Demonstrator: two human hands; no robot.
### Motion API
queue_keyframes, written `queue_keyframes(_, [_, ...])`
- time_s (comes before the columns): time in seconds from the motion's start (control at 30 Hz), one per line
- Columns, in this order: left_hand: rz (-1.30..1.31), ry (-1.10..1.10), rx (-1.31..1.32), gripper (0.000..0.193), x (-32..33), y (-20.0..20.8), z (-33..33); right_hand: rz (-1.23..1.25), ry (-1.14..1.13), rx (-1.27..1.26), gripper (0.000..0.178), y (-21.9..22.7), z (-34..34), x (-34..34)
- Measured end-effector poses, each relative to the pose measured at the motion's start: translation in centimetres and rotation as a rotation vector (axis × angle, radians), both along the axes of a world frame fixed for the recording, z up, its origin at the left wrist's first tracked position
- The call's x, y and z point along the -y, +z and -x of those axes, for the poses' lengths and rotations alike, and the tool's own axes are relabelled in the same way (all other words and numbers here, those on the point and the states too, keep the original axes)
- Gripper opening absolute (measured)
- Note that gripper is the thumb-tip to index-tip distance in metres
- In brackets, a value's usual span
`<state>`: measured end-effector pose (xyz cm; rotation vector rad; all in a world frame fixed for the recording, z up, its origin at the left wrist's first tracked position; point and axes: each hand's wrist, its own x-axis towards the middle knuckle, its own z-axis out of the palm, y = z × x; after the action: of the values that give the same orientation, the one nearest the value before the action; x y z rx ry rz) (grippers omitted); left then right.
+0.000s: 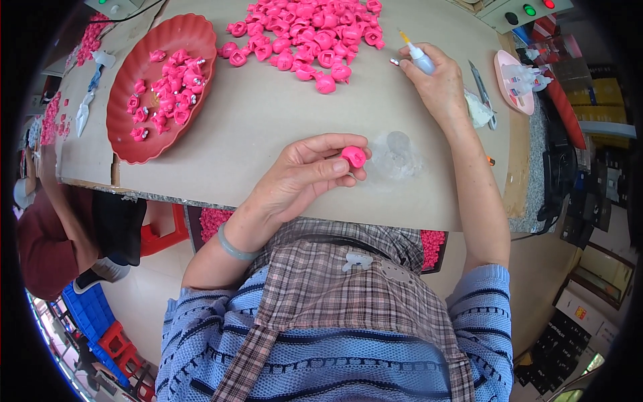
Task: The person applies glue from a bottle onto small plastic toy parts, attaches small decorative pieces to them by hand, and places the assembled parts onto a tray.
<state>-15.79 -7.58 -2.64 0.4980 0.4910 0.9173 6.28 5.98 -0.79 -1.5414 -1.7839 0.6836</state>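
Observation:
Between the thumb and fingers of my left hand [311, 167] is a small pink plastic piece [353, 157], held above the table near its front edge. My right hand [432, 77] is farther back on the right, closed around a small glue bottle [422, 60] with a yellow tip pointing up and away. A tiny silvery bit [394, 61] shows by the right fingertips; whether they grip it I cannot tell. Many loose pink pieces [315, 33] lie heaped at the back of the table. A red scalloped tray [124, 87] at the left holds more pink pieces, several with silvery parts.
A whitish stained patch [398, 157] marks the table right of my left hand. Tweezers [480, 84] and a crumpled white wad [477, 110] lie beside my right wrist. A pink dish [504, 74] with small bottles stands at the right edge. Another person [57, 228] sits at the left.

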Motion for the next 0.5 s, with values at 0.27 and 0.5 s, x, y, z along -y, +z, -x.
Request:
queue_keyframes(0.27, [0.026, -0.003, 0.032, 0.029, 0.1, -0.2, 0.1, -0.191, 0.185, 0.372, 0.014, 0.4, 0.4, 0.0])
queue_keyframes(0.5, [-0.004, -0.031, 0.045, 0.028, 0.0, -0.5, 0.2, 0.37, 0.133, -0.233, 0.014, 1.8, -0.6, 4.2])
